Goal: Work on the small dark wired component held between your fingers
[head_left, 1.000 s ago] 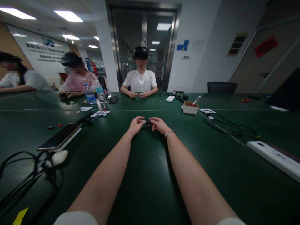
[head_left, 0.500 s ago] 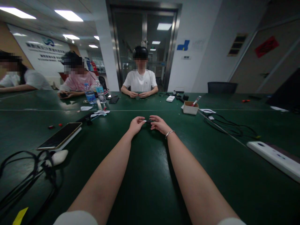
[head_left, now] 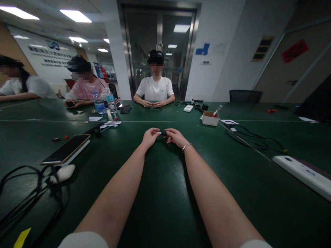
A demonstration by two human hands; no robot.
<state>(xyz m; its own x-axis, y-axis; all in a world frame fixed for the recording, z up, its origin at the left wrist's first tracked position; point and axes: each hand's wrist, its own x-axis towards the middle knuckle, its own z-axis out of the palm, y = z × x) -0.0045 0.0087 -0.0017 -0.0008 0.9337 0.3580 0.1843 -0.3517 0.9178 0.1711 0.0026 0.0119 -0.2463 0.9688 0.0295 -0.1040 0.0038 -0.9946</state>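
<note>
Out over the middle of the green table (head_left: 165,193), both arms are stretched forward and the hands nearly meet. My left hand (head_left: 151,138) is closed, its thumb and fingers pinching the silver end of a small black object (head_left: 163,133). From the other side, my right hand (head_left: 177,138), with a silver bangle at the wrist, pinches the dark end. The object is too small and partly covered to tell its kind.
To the left lie a phone (head_left: 66,149) on a white box, a white mouse (head_left: 64,173) and black cables (head_left: 28,193). A small box (head_left: 210,119) stands right of my hands; a white device (head_left: 302,174) lies farther right. Bottles (head_left: 99,104) and a person (head_left: 155,89) are across the table.
My right fingers have closed in on the dark end of the small object, where they were looser before. My left hand has hardly moved.
</note>
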